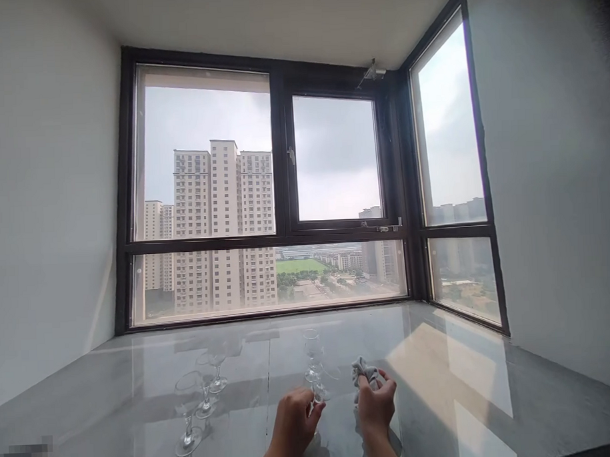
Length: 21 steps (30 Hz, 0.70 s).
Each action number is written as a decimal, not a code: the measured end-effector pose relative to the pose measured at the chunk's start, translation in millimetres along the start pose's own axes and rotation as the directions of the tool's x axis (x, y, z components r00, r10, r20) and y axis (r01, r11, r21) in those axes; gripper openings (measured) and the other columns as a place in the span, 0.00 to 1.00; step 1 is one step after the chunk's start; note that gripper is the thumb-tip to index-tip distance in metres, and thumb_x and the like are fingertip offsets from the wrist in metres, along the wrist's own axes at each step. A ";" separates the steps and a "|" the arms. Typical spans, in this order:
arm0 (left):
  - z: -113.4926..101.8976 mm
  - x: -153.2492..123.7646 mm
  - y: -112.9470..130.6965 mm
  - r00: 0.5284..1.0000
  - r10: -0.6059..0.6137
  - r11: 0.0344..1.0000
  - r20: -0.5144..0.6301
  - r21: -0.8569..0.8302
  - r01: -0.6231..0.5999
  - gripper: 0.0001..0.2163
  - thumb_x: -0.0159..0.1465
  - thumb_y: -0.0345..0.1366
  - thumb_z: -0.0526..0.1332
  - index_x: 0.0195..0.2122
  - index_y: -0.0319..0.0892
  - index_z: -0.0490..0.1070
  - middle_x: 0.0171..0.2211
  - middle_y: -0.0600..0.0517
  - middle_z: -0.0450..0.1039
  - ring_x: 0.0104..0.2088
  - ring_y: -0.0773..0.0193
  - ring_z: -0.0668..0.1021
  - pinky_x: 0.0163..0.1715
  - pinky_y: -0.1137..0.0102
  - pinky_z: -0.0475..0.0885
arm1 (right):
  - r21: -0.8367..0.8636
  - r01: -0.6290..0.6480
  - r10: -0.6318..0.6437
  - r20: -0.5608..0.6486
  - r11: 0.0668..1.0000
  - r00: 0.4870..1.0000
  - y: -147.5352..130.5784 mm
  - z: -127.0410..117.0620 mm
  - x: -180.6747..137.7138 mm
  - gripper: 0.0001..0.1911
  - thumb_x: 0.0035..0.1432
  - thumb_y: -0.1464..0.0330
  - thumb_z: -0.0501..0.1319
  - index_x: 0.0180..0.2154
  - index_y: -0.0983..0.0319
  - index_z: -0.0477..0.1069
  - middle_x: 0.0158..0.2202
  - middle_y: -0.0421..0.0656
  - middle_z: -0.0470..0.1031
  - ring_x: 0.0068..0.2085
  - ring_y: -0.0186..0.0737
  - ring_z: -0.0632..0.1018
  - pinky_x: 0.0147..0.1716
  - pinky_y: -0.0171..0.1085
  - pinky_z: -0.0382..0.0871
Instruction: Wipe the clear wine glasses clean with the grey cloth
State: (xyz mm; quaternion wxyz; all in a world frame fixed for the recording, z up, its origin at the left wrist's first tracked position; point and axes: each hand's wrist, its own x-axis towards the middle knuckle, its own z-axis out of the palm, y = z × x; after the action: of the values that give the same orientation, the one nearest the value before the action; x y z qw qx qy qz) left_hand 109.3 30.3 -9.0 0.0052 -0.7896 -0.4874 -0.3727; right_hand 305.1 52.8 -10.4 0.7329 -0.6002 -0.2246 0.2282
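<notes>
My left hand [293, 417] is closed, thumb and fingers pinched round a clear stemmed glass [321, 390]. Only part of that glass shows past the fingers, and its outline is faint. To its right, my right hand [377, 404] grips a crumpled grey cloth [361, 373], which bunches out above the fingertips. The cloth and the held glass are apart. Just beyond my left hand another clear stemmed glass [312, 353] stands upright on the glossy grey sill [241, 417].
On the left, a row of upright stemmed glasses recedes from a near one [187, 419] through a middle one [205, 398] to a far one [218, 375]. A dark-framed window [285, 239] bounds the sill behind. White walls flank it, and sunlight patches the right side.
</notes>
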 end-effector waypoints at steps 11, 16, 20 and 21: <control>5.1 6.8 -9.5 0.994 -0.101 0.965 0.031 -0.242 0.105 0.18 0.65 0.46 0.61 0.22 0.43 0.77 0.22 0.53 0.76 0.25 0.62 0.75 0.29 0.70 0.66 | -0.022 0.022 -0.022 0.006 1.000 1.000 2.5 3.6 -1.2 0.29 0.42 0.56 0.66 0.47 0.55 0.65 0.39 0.47 0.80 0.41 0.55 0.79 0.42 0.45 0.67; 0.0 8.7 -7.0 0.988 -0.103 0.939 0.114 -0.316 0.135 0.19 0.64 0.50 0.60 0.26 0.42 0.80 0.24 0.52 0.77 0.26 0.63 0.75 0.31 0.71 0.67 | -0.049 0.024 -0.024 0.009 0.998 1.000 0.1 3.2 -3.5 0.29 0.44 0.57 0.65 0.49 0.56 0.65 0.41 0.48 0.80 0.40 0.54 0.79 0.41 0.44 0.67; 6.0 10.3 -13.3 0.983 -0.118 0.924 0.142 -0.348 0.161 0.19 0.63 0.51 0.61 0.33 0.40 0.82 0.25 0.52 0.78 0.26 0.63 0.74 0.30 0.71 0.67 | -0.059 0.022 -0.021 0.011 0.998 1.000 -3.5 2.7 -6.0 0.29 0.45 0.57 0.65 0.49 0.57 0.65 0.40 0.48 0.81 0.39 0.53 0.79 0.41 0.43 0.67; 7.5 10.7 -14.6 0.982 -0.110 0.923 0.151 -0.352 0.157 0.18 0.63 0.50 0.61 0.34 0.40 0.82 0.26 0.51 0.79 0.27 0.63 0.74 0.31 0.71 0.67 | -0.062 0.022 -0.021 0.015 0.998 1.000 -4.0 2.4 -6.4 0.29 0.45 0.58 0.65 0.50 0.57 0.65 0.40 0.48 0.81 0.39 0.53 0.79 0.40 0.43 0.67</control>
State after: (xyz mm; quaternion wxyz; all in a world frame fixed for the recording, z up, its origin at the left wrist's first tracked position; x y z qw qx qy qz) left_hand 105.1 48.8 -13.2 -0.1972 -0.7642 -0.4623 -0.4041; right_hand 298.8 50.1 -6.4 0.7148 -0.6185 -0.2433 0.2175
